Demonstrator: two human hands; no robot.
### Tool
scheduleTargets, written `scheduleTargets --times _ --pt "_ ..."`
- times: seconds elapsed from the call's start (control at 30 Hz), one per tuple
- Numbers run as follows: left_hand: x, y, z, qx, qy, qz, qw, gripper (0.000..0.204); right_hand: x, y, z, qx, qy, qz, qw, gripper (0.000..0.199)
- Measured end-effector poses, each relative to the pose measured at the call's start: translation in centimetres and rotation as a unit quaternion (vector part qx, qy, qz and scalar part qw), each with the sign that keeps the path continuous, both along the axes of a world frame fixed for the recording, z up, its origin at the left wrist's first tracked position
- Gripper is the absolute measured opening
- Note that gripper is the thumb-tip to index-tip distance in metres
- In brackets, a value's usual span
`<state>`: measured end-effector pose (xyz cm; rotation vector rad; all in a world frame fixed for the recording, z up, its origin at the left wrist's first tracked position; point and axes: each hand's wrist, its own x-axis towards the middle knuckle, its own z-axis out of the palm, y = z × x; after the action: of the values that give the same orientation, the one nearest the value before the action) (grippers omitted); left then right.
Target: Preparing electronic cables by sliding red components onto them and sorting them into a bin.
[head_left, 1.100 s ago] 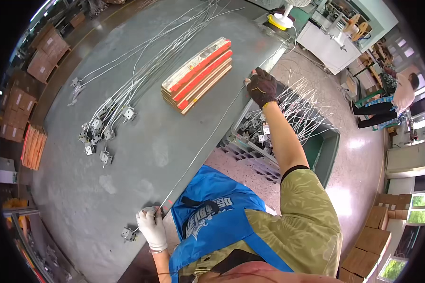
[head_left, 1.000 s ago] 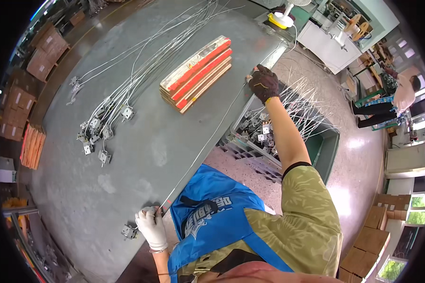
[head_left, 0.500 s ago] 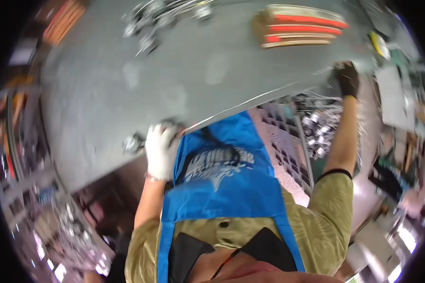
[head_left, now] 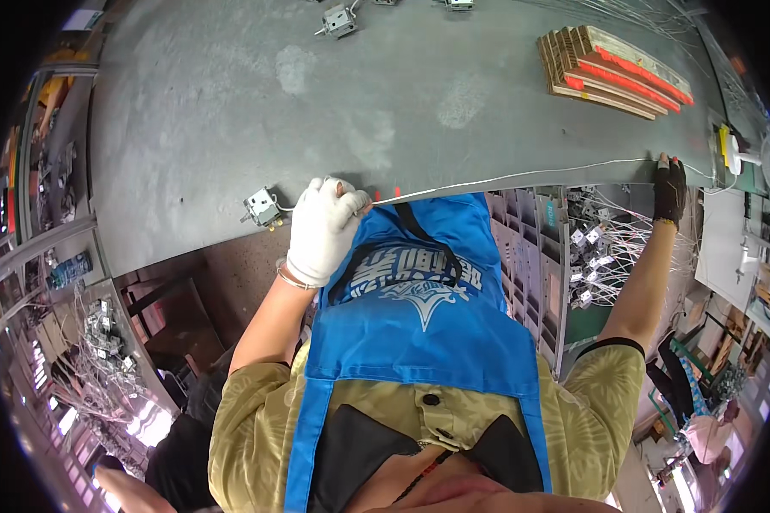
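**One wire pulled taut along the surface edge, many more waiting**

The left hand [head_left: 325, 227], in a white glove, is clenched around one end of a thin white wire [head_left: 522, 177] at the near edge of the grey surface [head_left: 231, 128]. Just left of that hand, a small metal switch block [head_left: 263, 207] sits at the wire's end on the surface. The right hand [head_left: 669, 188], in a dark fingerless glove, pins or grips the far end of the same wire at the surface edge; whether its fingers close around it I cannot tell. The wire runs straight between the two hands, so this piece looks stretched out but not yet laid down.

Beyond the wire, toward the far side of the surface, a few similar wired blocks [head_left: 338, 19] lie beside a stack of cardboard strips [head_left: 612, 70] with red edges. Below the wire, under the right forearm, a bin of tangled wired blocks [head_left: 595, 248] looks well filled, suggesting much remains.
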<state>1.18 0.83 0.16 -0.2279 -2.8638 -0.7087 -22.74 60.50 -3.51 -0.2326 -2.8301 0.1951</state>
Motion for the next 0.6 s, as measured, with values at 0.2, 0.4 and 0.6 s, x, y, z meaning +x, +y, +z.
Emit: scheduleTargets --times 0.2,0.4,0.6 --pt "0.0 -0.2 -0.2 -0.001 0.016 -0.014 1.000 0.016 9.2 -14.8 -2.9 -0.434 0.076 0.135 0.887 0.034" --pt "-0.1 -0.1 -0.3 -0.006 0.024 -0.011 1.000 0.017 20.7 -36.1 1.3 -0.607 -0.393 0.234 0.650 0.028" --pt "0.3 -0.3 -0.9 -0.012 0.037 -0.011 0.999 0.012 20.8 -39.7 3.0 -0.690 -0.393 0.158 0.587 0.030"
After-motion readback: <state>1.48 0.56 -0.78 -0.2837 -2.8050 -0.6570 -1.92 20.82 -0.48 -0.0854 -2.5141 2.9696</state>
